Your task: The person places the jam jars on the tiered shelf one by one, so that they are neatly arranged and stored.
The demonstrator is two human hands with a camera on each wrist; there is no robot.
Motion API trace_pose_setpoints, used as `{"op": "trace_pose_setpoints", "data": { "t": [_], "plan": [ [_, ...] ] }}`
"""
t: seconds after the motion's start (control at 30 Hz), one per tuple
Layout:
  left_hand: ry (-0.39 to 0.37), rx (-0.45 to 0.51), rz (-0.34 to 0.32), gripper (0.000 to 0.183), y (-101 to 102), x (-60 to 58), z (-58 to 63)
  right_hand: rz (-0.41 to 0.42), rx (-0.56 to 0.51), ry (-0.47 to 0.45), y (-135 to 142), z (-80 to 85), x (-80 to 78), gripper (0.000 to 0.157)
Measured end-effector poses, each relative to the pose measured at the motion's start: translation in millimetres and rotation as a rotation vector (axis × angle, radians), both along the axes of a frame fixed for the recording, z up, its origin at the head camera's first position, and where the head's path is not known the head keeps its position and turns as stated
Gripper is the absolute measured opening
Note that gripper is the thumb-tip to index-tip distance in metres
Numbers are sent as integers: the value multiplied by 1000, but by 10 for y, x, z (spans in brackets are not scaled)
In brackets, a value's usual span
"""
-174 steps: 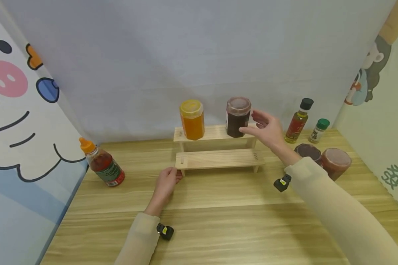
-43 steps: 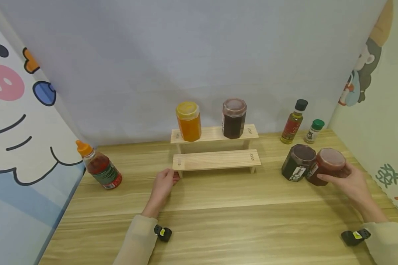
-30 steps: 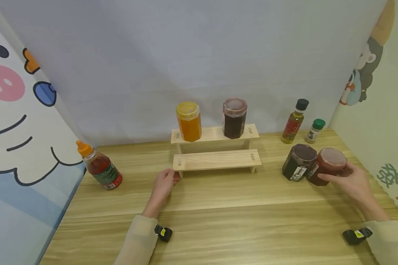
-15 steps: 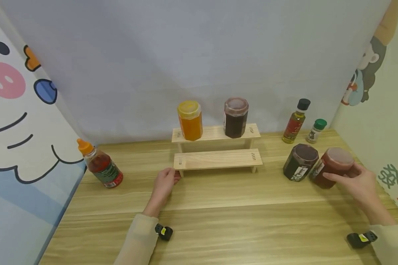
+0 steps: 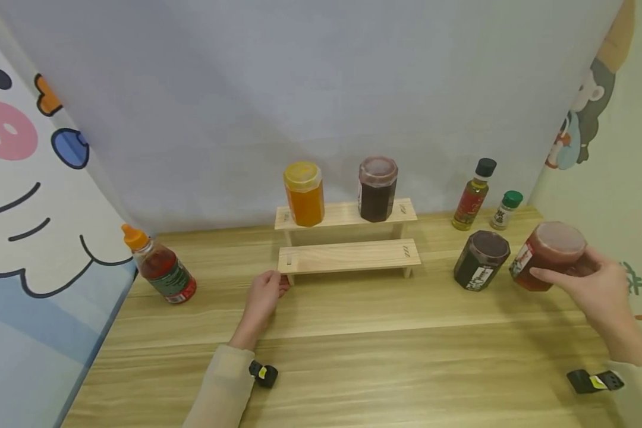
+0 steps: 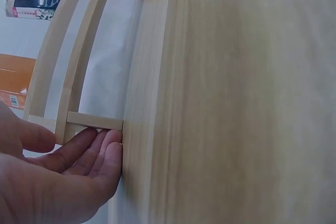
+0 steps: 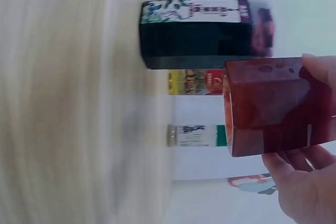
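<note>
My right hand (image 5: 601, 285) grips a jar of red jam (image 5: 545, 255), thumb on the near side. The jar is raised off the table and slightly tilted; its underside shows in the right wrist view. Just left of it stands a dark jam jar (image 5: 481, 261) with a white label. My left hand (image 5: 264, 294) holds the left end of a two-step wooden rack (image 5: 350, 257), thumb at the lower board and fingers (image 6: 107, 166) curled against the leg. On the upper step stand a yellow-lidded orange jar (image 5: 305, 196) and another dark jar (image 5: 377, 190).
A red sauce bottle (image 5: 166, 270) with an orange cap stands at the left. At the back right are a small oil bottle (image 5: 473, 196) and a green-capped shaker (image 5: 506, 211). Fabric walls (image 5: 321, 77) enclose the table (image 5: 353, 356) behind and at the sides.
My right hand left the dark jar on the upper step and took hold of the red jam jar. It has lifted that jar away from the dark one. My left hand stays at the rack.
</note>
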State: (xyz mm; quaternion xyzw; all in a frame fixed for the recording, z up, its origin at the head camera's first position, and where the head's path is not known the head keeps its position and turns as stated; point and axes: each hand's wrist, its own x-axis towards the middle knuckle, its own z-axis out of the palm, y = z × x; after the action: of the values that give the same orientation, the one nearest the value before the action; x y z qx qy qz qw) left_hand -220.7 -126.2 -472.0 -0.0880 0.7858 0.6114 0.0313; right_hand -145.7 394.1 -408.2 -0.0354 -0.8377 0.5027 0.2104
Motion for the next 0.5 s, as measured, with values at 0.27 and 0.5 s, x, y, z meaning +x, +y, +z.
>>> {"op": "trace_pose_setpoints", "data": {
  "t": [0.27, 0.5],
  "plan": [
    [-9, 5, 6, 38, 4, -11, -21, 1, 9, 7, -42, 150, 54, 72],
    [-14, 3, 1, 39, 5, -1, -5, -8, 23, 4, -83, 266, 97, 74]
  ]
}}
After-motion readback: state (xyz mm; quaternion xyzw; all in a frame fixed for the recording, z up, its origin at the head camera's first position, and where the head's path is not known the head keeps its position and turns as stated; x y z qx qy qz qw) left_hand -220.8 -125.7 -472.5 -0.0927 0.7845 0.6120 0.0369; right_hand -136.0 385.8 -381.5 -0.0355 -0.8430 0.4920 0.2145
